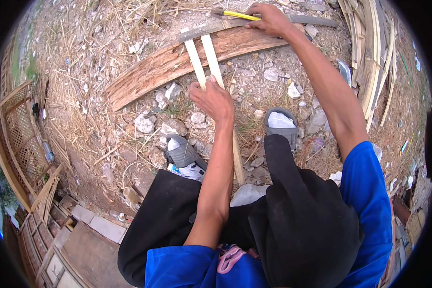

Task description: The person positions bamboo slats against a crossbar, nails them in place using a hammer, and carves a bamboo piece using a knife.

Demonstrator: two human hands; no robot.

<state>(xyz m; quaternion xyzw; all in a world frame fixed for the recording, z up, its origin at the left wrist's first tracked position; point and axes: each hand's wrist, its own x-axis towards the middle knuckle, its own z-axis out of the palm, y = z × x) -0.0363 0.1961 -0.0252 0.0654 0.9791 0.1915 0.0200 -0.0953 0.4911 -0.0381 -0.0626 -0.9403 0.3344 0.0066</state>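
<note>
Pale wood strips [195, 62], two of them, lie side by side in the head view, running from the near side of the rough brown plank [149, 72] up across its face, with a gap between them. The left hand [213, 102] is just short of the plank's near edge and grasps both strips, its fingers wrapped about them; a length of pale wood shows past the wrist, farther from the plank on the person's side. The upper ends of the strips meet a grey flat bar [221, 26] that runs along the plank's far edge. The right hand [272, 20] is over the right part of the plank, fingers bent over the bar and the end of a hammer [239, 15] with a yellow handle; I cannot tell which of the two it grips. The hammer's head points left, just beyond the plank's far edge. Pale stones [145, 124] and dry straw are scattered on the near side of the plank, where the person's feet stand in grey sandals [182, 154]. Right of the plank lies a pile of long wood pieces [369, 53]; well to its left is a lattice panel [21, 129] in a wooden frame.
</note>
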